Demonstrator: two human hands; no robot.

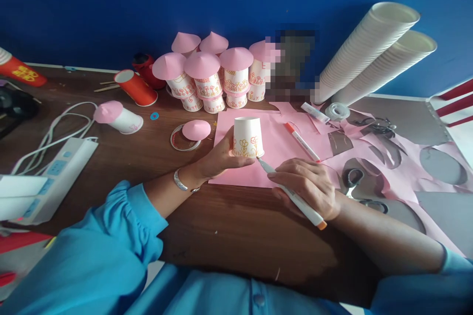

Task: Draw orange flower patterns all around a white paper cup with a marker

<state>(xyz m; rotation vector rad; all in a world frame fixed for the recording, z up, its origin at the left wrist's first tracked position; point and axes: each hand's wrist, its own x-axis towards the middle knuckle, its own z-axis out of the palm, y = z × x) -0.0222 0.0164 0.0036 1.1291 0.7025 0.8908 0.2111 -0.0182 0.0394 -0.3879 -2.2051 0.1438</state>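
My left hand (221, 156) grips a white paper cup (247, 130) turned upside down, its rim low. Orange and red flowers with grass strokes are drawn on its side. In my right hand (306, 184) is a white marker (301, 204) with an orange end. The marker's tip meets the cup near its rim, or is very close to it. Under both hands lies a pink paper sheet (229, 174), with a red-capped marker (302, 141) on it. Behind the cup stand several decorated paper cup towers (236, 78) with pink cone roofs.
Two tall stacks of paper cups (369, 49) lean at the back right. Cut pink paper scraps (399, 177), scissors (353, 179) and a tape roll (337, 111) lie right. Left are a power strip (64, 172), a red cup (136, 88) and a pink cone (196, 130) on a ring.
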